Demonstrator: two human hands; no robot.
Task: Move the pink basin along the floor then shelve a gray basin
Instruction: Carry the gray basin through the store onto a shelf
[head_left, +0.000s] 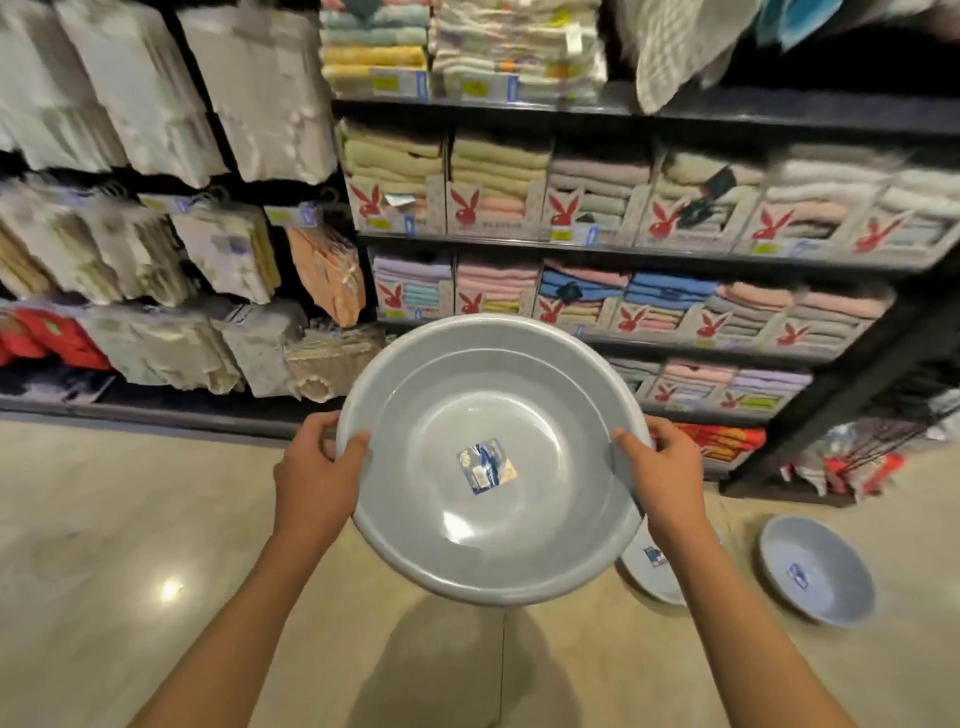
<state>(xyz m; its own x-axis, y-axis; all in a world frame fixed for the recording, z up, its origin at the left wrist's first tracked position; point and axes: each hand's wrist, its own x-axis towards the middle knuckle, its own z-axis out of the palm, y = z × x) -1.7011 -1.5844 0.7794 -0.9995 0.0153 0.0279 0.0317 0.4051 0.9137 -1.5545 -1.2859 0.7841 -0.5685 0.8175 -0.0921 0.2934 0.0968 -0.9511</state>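
Above the tiled floor (104, 519), in front of the towel shelves, a gray basin (491, 460) is held up in the air by both hands, its open side facing the camera and tilted slightly away. From the head camera, the left hand (317, 475) grips the basin's left rim, thumb curled over the inside edge and fingers wrapped behind it. The right hand (667, 475) grips the right rim the same way, thumb lying on the inner wall and fingers hidden behind. A small blue and white label (485, 466) sticks to the bottom of the basin, a little off centre.

On the floor to the lower right lie two more gray basins: one (815, 569) sits in plain view, open side up with a blue sticker inside, and another (649, 571) lies just beside the right forearm, partly hidden behind the held basin. These two are near each other but apart.

Behind the held basin, dark shelves (675, 106) carry folded towels (498, 166) in boxes marked with a red rabbit logo. To the left, hanging packs of cloths (228, 249) fill the rack, blurred.
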